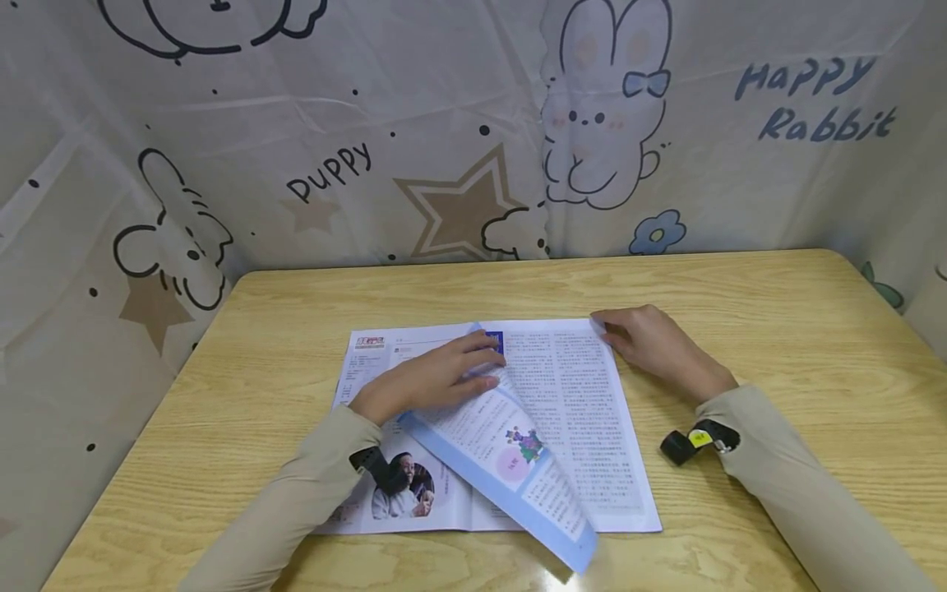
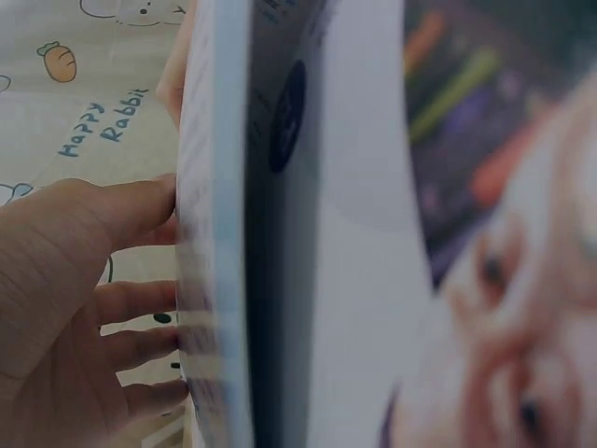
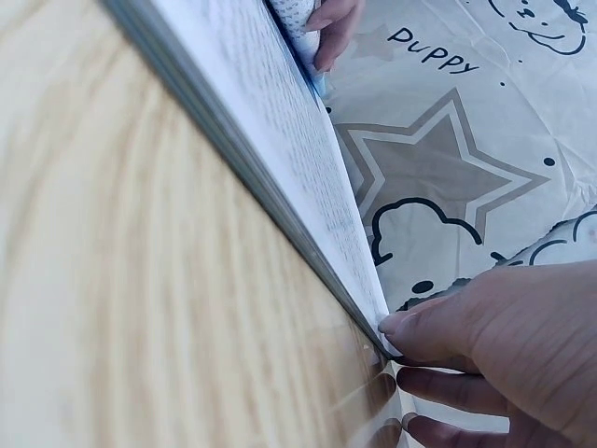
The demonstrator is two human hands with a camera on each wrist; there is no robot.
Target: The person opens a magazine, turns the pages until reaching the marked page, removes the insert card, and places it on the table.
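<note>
An open magazine (image 1: 599,444) lies on the wooden table. One of its pages, a blue-edged page (image 1: 481,448), is lifted and folds slantwise across the middle. My left hand (image 1: 436,378) lies against that page with its fingers extended; the left wrist view shows the thumb and fingertips touching the page's printed side (image 2: 201,280). At the magazine's top right corner, my right hand (image 1: 662,349) pinches the sheets. The right wrist view has the thumb (image 3: 410,331) on top of the corner, with a finger beneath. A portrait photo (image 1: 403,489) shows on the left-hand page.
The wooden table (image 1: 784,329) extends around the magazine on all sides. Behind it hangs a pale cloth (image 1: 444,90) printed with cartoon animals, stars and words. Black straps with small cameras (image 1: 676,448) sit on both wrists, over beige sleeves (image 1: 806,501).
</note>
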